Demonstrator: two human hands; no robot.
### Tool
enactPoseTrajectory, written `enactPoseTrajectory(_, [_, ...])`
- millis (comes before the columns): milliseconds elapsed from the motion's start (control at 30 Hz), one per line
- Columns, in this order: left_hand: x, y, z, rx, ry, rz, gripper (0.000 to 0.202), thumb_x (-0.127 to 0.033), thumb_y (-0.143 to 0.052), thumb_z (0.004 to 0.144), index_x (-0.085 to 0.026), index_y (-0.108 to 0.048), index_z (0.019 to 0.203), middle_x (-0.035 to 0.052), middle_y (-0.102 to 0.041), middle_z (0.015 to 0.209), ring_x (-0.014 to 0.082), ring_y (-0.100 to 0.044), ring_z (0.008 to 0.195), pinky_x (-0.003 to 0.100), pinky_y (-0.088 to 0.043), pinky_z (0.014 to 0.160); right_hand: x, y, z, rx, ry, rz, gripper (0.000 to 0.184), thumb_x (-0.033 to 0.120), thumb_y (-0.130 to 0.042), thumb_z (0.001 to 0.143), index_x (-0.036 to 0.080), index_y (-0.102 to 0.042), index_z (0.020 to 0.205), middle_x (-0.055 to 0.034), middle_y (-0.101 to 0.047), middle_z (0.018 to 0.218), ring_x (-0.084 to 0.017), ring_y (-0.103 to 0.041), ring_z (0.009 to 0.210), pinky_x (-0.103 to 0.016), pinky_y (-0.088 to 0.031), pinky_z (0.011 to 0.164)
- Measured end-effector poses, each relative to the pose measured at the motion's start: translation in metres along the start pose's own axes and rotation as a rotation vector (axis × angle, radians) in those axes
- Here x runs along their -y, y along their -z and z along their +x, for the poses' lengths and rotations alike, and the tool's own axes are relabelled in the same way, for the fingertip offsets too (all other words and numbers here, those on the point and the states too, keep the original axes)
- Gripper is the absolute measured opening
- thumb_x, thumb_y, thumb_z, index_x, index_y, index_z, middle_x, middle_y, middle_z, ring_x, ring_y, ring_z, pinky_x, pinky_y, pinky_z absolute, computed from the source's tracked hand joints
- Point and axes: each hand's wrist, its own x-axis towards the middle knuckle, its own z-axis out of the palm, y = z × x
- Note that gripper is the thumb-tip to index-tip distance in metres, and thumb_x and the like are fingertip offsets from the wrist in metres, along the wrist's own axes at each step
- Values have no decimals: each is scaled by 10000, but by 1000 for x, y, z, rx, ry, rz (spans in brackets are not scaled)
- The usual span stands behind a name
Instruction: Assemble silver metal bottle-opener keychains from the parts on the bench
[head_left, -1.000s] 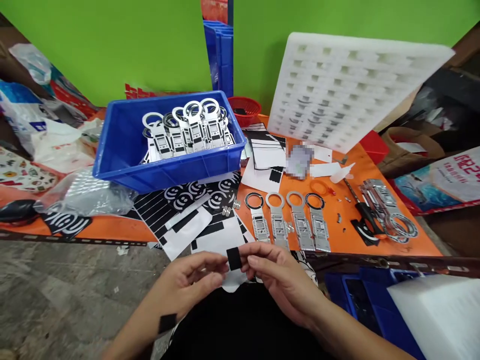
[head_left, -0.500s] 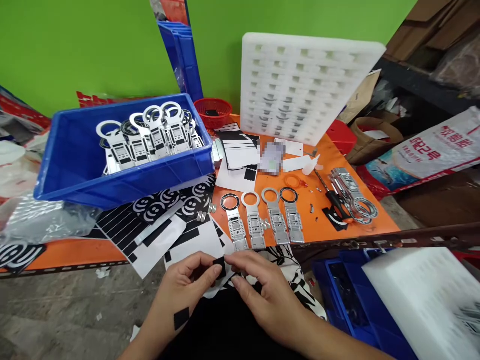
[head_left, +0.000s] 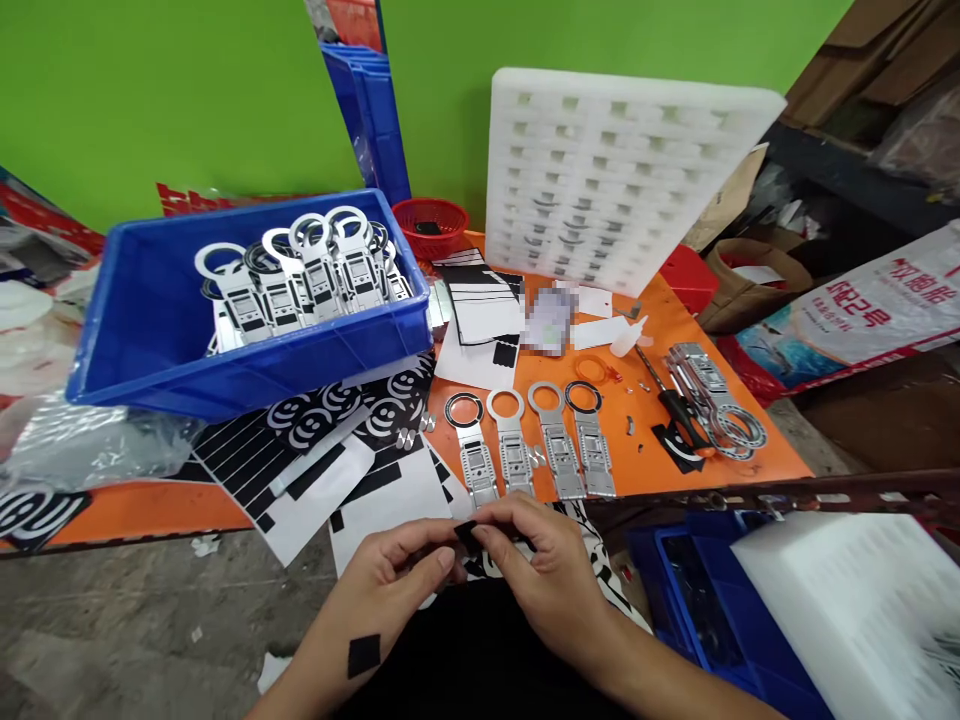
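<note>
My right hand (head_left: 551, 575) pinches a small black adhesive patch (head_left: 469, 537) between thumb and forefinger, in front of the table edge. Close against it on the left, my left hand (head_left: 397, 570) has its thumb and fingers curled together. Whether anything is between them is hidden. Another black square patch (head_left: 364, 655) is stuck near my left wrist. Just beyond my hands, several silver metal plates with ring tops (head_left: 516, 455) lie in a row on the orange table (head_left: 637, 400). White backing sheets with black stickers (head_left: 390, 500) lie beyond my left hand.
A blue bin (head_left: 255, 365) at left holds many ring-topped plates. A white foam block (head_left: 615, 170) leans at the back beside a red basket (head_left: 431, 228). A black-handled screwdriver (head_left: 679, 410) and more metal parts (head_left: 720, 400) lie at right. Blue crates (head_left: 757, 610) stand below.
The small black patch has passed from my left fingertips into my right hand's pinch and moved slightly right. My right thumb and forefinger have closed on it.
</note>
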Motion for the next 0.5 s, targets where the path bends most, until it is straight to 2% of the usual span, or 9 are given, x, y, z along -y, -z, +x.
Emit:
enactPoseTrajectory(67, [0,-2,3,15,15,-103,255,-279,-656,821,-190,-755,1039,82,-739,902,216,-656,869,291,-501,768,-2,2,0,-29,132,-96,141,119,-567,905,207,-667,951,-25,-710,844,-153,-666,781,-265,-516,717])
enactPoseTrajectory(133, [0,-4,8,-8,21,-262,412,-254,-678,791,-204,-682,1200,111,-731,1075,251,-664,999,319,-508,814,-1,7,0,-76,249,-185,193,85,-559,898,221,-648,1002,-37,-710,879,-171,-662,817,-293,-515,746])
enactPoseTrajectory(167, [0,-4,11,-46,10,-320,484,-259,-682,783,-211,-637,1263,120,-712,1147,255,-666,1021,324,-508,821,2,9,1,-101,287,-209,212,72,-562,891,229,-639,1011,-37,-709,885,-174,-659,822,-300,-514,755])
enactPoseTrajectory(233, [-3,-3,16,-122,2,-343,536,-266,-692,761,-201,-608,1287,136,-703,1170,252,-682,986,320,-513,783,12,14,4,-95,316,-193,224,62,-572,883,241,-624,1007,-29,-701,872,-168,-655,808,-295,-514,748])
enactPoseTrajectory(333, [-11,0,16,-103,-11,-222,425,-253,-712,715,-172,-692,1132,118,-738,1045,253,-696,881,354,-519,771,32,15,13,110,307,-67,195,93,-573,891,253,-616,994,-21,-697,862,-160,-658,800,-278,-524,722])
enactPoseTrajectory(433, [-17,3,6,-50,-137,-70,334,-187,-759,601,-221,-756,934,64,-751,1002,301,-661,984,404,-504,886,49,8,25,299,337,-21,173,121,-549,906,253,-621,992,-24,-714,913,-164,-662,860,-294,-520,781])
enactPoseTrajectory(500, [-18,5,3,-123,-178,-54,282,-170,-776,555,-253,-765,824,45,-755,944,326,-633,1028,409,-508,896,55,0,33,363,386,-64,164,127,-537,917,243,-617,1000,-19,-718,937,-155,-654,877,-301,-499,819])
